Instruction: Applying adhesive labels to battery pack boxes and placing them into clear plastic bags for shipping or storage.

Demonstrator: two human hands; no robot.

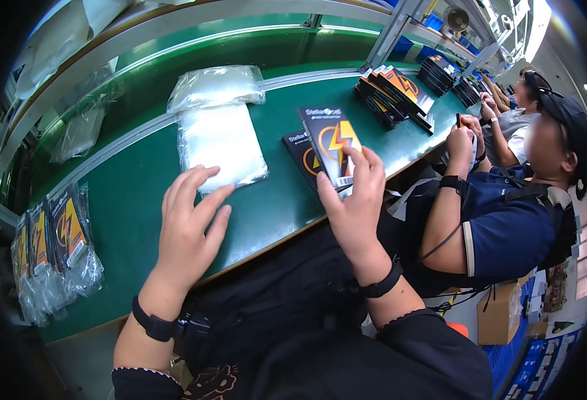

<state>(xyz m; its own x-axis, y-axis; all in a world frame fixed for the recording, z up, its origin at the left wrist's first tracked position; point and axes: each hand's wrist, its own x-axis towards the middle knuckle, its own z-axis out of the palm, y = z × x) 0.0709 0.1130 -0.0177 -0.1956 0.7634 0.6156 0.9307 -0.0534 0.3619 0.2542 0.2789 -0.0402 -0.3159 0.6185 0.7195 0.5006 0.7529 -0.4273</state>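
My right hand grips a flat black and orange box with a lightning-bolt print, thumb at one edge and fingers at the other. Beneath and to its left lies a similar box on the green table, partly covered by the held one. My left hand holds nothing; its fingers are apart and curve over the near edge of a pile of clear plastic bags. Whether the fingertips touch the bags I cannot tell. A second bundle of clear bags lies just beyond that pile.
At the left end of the green table stand several bagged boxes. Stacks of unbagged boxes sit farther right. A co-worker in a dark blue shirt sits close on my right. A metal rail runs along the back.
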